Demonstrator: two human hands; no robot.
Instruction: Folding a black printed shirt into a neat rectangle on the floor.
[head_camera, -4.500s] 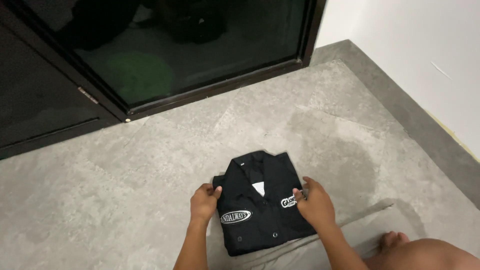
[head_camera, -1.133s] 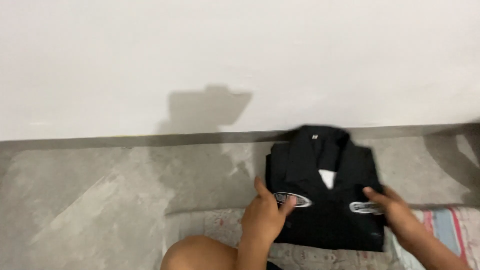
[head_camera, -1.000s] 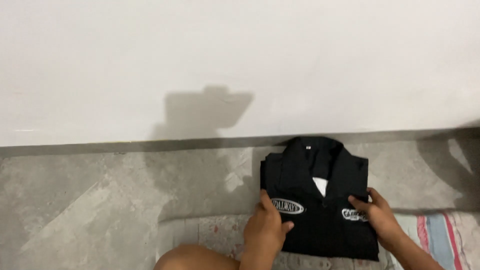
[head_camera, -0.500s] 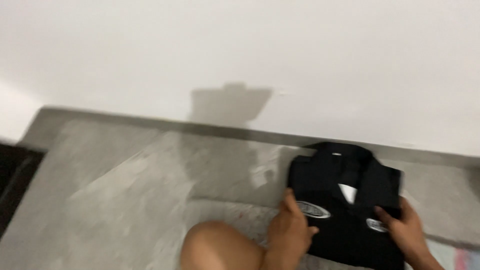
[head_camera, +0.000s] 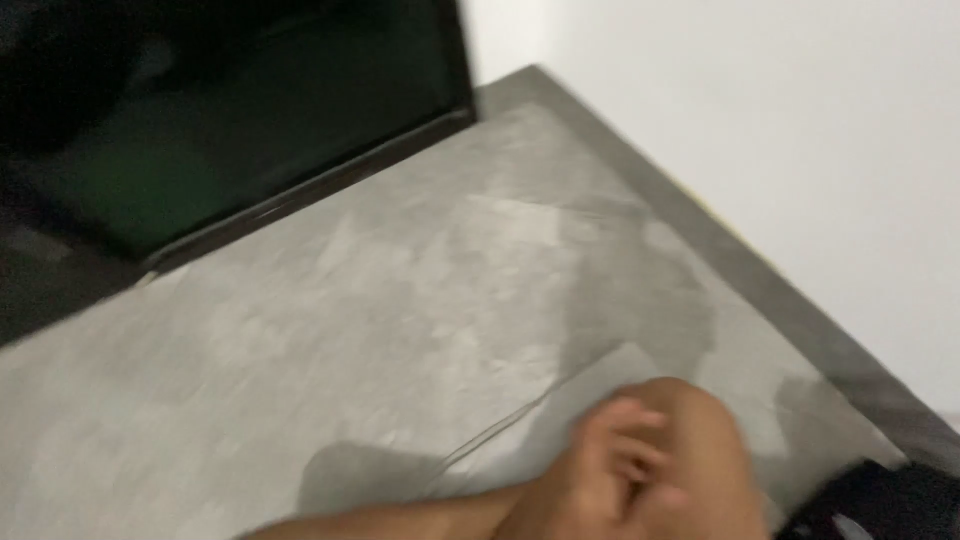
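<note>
Since half a second ago our view has swung left: both hands have come off the black folded shirt, which now shows only as a dark corner at the lower right edge.

Head view: one hand appears, heavily blurred, in front of a bare knee; we cannot tell which hand it is. Its fingers look loosely curled and narrow, holding nothing that we can make out. Right of the fingers and apart from them lies the shirt, a pale patch barely visible on it. Under and left of them, a light mat on mottled grey concrete floor. Far beyond, a dark glass door; to the right, a plain white wall.
</note>
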